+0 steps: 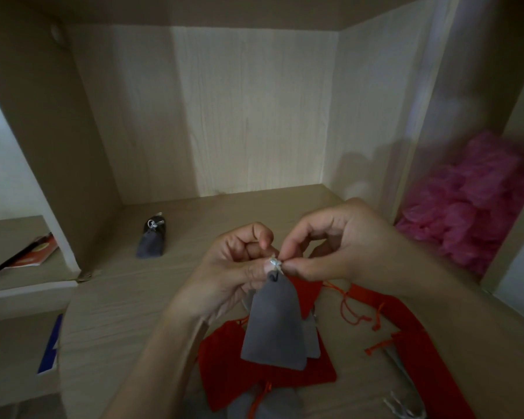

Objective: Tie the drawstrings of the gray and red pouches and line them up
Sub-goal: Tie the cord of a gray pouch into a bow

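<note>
Gray pouch [274, 325] was held up off the tabletop [118, 297], centre of view, neck at the top, body hanging down and slightly tilted. Its silver drawstring [275, 263] was pinched at the neck from both sides: left hand [233, 267] with a narrow grip, thumb and curled fingers closed on the cord; right hand [330, 243] likewise, thumb and fingertips closed on the cord from the right. The two grips were nearly touching at the knot point. Whether the knot was complete could not be told; the cord was blurred.

Under the held pouch, red pouches were lying flat and overlapped: one at lower left [224, 367], one behind the neck [306, 290], one under the right forearm [406, 334], with loose orange cords [351, 309] between them. More gray fabric [266, 403] was seen at the bottom edge.

A second gray pouch [152, 240], cord tied, was set well apart at the back left of the tabletop.

A pink crumpled mass [472, 201] was stored in the right compartment. A red booklet [34, 252] was lying on the lower left shelf.
</note>
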`<state>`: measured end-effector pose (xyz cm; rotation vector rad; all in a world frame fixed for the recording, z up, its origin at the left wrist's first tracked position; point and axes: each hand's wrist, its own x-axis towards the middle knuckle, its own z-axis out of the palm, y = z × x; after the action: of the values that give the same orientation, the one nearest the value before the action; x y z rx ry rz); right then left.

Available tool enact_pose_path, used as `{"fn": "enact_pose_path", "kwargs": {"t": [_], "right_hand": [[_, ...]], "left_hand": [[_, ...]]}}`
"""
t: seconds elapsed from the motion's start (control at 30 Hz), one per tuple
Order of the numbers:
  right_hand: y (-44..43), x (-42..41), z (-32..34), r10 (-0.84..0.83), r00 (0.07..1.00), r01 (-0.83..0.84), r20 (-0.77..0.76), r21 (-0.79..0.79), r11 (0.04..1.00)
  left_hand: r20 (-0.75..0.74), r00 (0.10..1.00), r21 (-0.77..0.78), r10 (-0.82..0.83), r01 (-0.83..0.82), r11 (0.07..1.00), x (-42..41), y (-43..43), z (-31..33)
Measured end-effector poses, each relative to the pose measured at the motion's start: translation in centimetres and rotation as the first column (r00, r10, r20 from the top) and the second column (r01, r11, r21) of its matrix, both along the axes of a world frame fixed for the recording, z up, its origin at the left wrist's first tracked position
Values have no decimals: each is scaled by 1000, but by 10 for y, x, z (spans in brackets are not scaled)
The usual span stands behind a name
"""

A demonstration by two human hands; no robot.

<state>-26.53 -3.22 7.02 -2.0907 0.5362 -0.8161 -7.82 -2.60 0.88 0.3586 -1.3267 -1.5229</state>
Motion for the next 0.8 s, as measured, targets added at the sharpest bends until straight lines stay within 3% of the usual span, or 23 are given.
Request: {"fn": "enact_pose_path", "kwargs": {"t": [0.13,0.3,0.37,0.6,0.8], "right_hand": [[2,6,-3,1,1000,-2,18,45,999],[-2,8,-9,-18,1000,19,-9,15,1000],[-5,8,-10,-75,997,74,-22,-56,996],[-12,10,-14,-279,960,265,-2,-313,912],[-14,15,-20,-312,950,288,-12,-352,891]], "left_hand": [[-32,999,16,9,-8,1000,-4,2,-1],[154,961,15,231,-236,972,-2,0,-4],[216,922,-23,322,-325,946,0,0,-2],[215,856,-208,470,-430,878,-4,3,5],[286,704,-383,650,-538,751,-9,0,-3]]}}
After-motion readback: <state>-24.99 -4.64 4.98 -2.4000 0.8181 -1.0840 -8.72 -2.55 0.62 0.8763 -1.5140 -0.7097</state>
